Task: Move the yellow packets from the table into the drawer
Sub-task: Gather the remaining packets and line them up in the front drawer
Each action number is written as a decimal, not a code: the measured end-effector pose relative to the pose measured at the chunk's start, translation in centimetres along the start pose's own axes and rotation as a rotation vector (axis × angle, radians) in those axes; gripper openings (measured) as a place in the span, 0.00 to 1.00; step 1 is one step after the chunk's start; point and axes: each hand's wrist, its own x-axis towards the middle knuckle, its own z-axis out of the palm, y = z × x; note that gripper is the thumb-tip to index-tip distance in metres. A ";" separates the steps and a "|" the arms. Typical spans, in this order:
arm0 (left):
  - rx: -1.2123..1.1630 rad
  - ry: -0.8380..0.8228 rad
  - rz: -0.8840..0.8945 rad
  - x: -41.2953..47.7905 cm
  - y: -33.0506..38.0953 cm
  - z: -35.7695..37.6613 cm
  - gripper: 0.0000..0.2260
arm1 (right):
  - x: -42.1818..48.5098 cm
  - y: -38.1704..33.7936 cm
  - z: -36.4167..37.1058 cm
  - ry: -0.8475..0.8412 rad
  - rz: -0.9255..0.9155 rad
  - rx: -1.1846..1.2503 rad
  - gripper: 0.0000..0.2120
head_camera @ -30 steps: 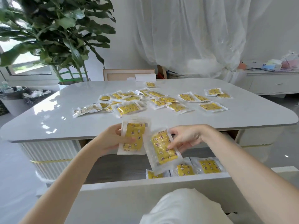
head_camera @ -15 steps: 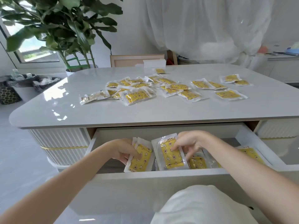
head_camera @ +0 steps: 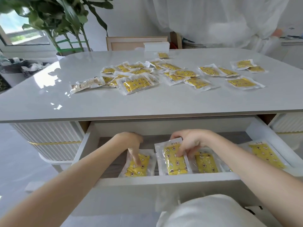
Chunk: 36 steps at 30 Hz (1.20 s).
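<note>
Both hands are down inside the open drawer (head_camera: 172,180) that is pulled out from under the glossy grey worktop (head_camera: 114,102). The left hand (head_camera: 131,143) is loosely spread, one finger stretched out and pressing on the yellow packet (head_camera: 139,166) lying flat at the left of the row; it does not grip it. The right hand (head_camera: 188,142) pinches the top part of a second yellow packet (head_camera: 174,159), thumb and fingers closed on its clear wrapper, and that packet stands tilted with its lower end on the drawer floor. Just to its right a third packet (head_camera: 205,163) lies flat, partly under the right hand, and a fourth packet (head_camera: 266,154) rests well apart against the drawer's right wall. Up on the worktop a loose scatter of many more yellow packets (head_camera: 137,83) lies overlapping around the middle, with a few single ones off to the right. A pale, clear packet (head_camera: 86,83) with little yellow in it sits at the left end of the scatter. A small white box (head_camera: 156,46) stands at the far edge, and a leafy potted plant (head_camera: 65,18) rises behind the far left corner.
</note>
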 end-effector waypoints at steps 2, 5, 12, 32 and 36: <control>-0.050 -0.055 0.070 0.4 -0.1 0.0 0.40 | -0.3 -0.7 0.3 0.017 -0.029 -0.114 0.25; 0.140 -0.184 0.002 0.4 0.1 0.6 0.44 | -0.1 -0.9 0.7 0.071 -0.031 -0.390 0.20; 0.144 -0.261 -0.111 1.5 -1.5 1.8 0.56 | -0.4 -0.6 1.4 0.112 -0.004 -0.539 0.26; -0.257 -0.130 0.076 1.1 -2.0 0.9 0.40 | 0.3 0.7 1.7 0.193 -0.148 -0.432 0.31; -0.252 -0.178 0.120 1.1 -1.5 1.2 0.34 | -0.2 0.9 1.8 0.175 -0.109 -0.486 0.28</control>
